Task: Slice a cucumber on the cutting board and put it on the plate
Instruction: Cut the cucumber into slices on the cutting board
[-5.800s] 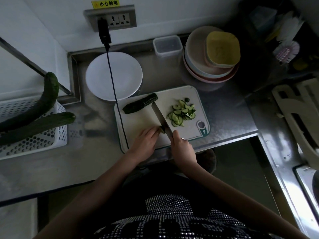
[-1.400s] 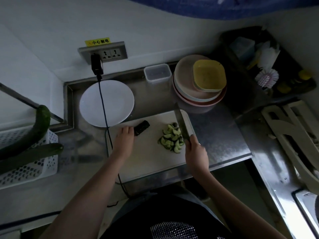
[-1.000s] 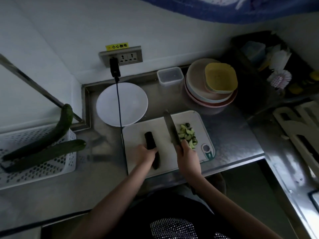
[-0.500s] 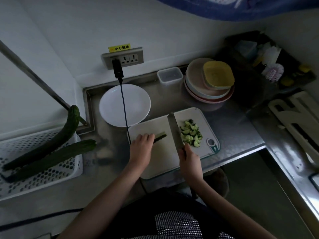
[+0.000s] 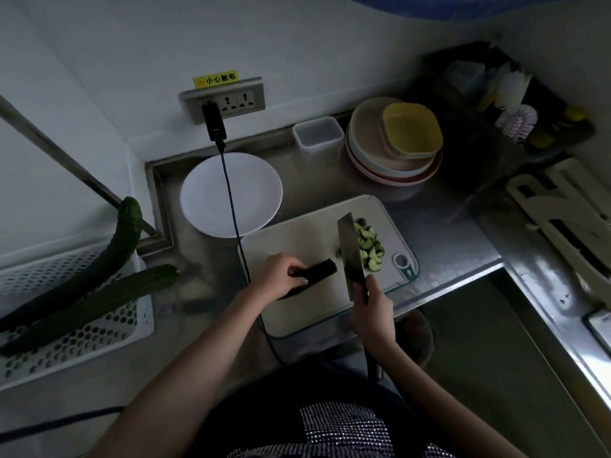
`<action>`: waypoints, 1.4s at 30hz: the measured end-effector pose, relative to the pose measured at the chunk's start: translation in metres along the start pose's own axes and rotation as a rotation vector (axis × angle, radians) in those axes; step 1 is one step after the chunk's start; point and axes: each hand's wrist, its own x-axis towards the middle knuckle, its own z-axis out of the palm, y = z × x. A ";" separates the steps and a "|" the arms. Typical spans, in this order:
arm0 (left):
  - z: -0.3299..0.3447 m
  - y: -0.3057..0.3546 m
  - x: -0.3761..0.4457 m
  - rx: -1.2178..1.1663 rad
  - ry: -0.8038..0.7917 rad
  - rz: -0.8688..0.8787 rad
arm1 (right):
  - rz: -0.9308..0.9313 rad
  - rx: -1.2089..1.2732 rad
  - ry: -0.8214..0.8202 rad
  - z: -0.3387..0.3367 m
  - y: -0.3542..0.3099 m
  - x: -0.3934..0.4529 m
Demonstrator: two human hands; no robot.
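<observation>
A white cutting board (image 5: pixel 307 233) lies on the steel counter. My left hand (image 5: pixel 276 276) grips a dark green cucumber piece (image 5: pixel 322 270) lying on the board, its cut end pointing right. My right hand (image 5: pixel 372 305) holds the handle of a cleaver (image 5: pixel 350 254), whose blade stands on the board just right of the cucumber's end. A pile of cut cucumber slices (image 5: pixel 370 247) sits to the right of the blade. The white round plate (image 5: pixel 231 195) stands bare behind the board's left corner.
A black cable (image 5: pixel 231 206) runs from the wall socket across the plate and past the board's left edge. A white basket (image 5: pixel 76 325) with two whole cucumbers (image 5: pixel 109 252) is at the left. Stacked dishes (image 5: pixel 393 150) and a clear box (image 5: pixel 319 133) stand behind.
My left hand turned the cucumber piece and now holds it lying crosswise, cut end toward the knife. The cleaver stays upright beside the slices, which were pushed to the board's right side.
</observation>
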 end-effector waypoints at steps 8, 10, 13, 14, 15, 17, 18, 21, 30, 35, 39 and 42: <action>0.031 -0.007 -0.006 0.398 0.110 0.306 | -0.122 -0.322 -0.013 -0.003 -0.004 0.002; 0.036 -0.005 -0.005 0.392 0.100 0.349 | -0.161 -0.360 -0.011 -0.003 -0.004 0.003; 0.035 -0.006 -0.002 0.357 0.114 0.361 | -0.187 -0.406 -0.034 -0.002 -0.003 0.004; 0.035 -0.007 -0.002 0.353 0.118 0.366 | -0.195 -0.429 -0.041 -0.002 -0.002 0.004; 0.035 -0.007 -0.003 0.356 0.123 0.376 | -0.202 -0.448 -0.045 -0.002 -0.002 0.005; 0.035 -0.010 -0.006 0.370 0.132 0.399 | -0.213 -0.459 -0.051 -0.001 -0.001 0.005; 0.036 -0.011 -0.008 0.380 0.132 0.411 | -0.215 -0.453 -0.054 -0.001 -0.001 0.005; 0.033 -0.008 -0.009 0.435 0.146 0.455 | -0.231 -0.446 -0.071 0.000 -0.002 0.004; 0.034 0.005 -0.004 0.437 0.177 0.541 | -0.217 -0.469 -0.120 0.003 -0.006 0.002; 0.035 0.001 -0.003 0.431 0.179 0.546 | -0.192 -0.519 -0.175 0.007 -0.004 0.004; 0.036 0.001 -0.003 0.421 0.190 0.541 | -0.176 -0.556 -0.219 0.009 -0.007 0.007; 0.037 -0.002 -0.003 0.411 0.207 0.558 | -0.162 -0.558 -0.237 0.008 -0.007 0.009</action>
